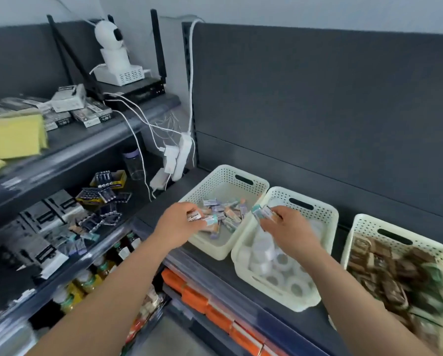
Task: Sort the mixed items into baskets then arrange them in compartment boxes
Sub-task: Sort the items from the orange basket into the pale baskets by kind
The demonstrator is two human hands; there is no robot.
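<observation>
Three cream perforated baskets stand in a row on a dark shelf. The left basket (pixel 224 173) holds several small wrapped packets (pixel 228 214). The middle basket (pixel 325 211) is filled with white tape rolls (pixel 279 265). Brown packets (pixel 389 276) fill the right basket (pixel 364 224). My left hand (pixel 179 223) hovers over the left basket's near corner and grips a few of the small packets. My right hand (pixel 287 229) is above the middle basket and pinches more small packets (pixel 262 211) between thumb and fingers.
To the left, shelves carry battery packs (pixel 107 186), dark boxes and yellow sponges (pixel 15 137). A white camera (pixel 112 55), a router and a power strip (pixel 181 155) with cables sit behind. Orange packs (pixel 205 301) line the shelf below.
</observation>
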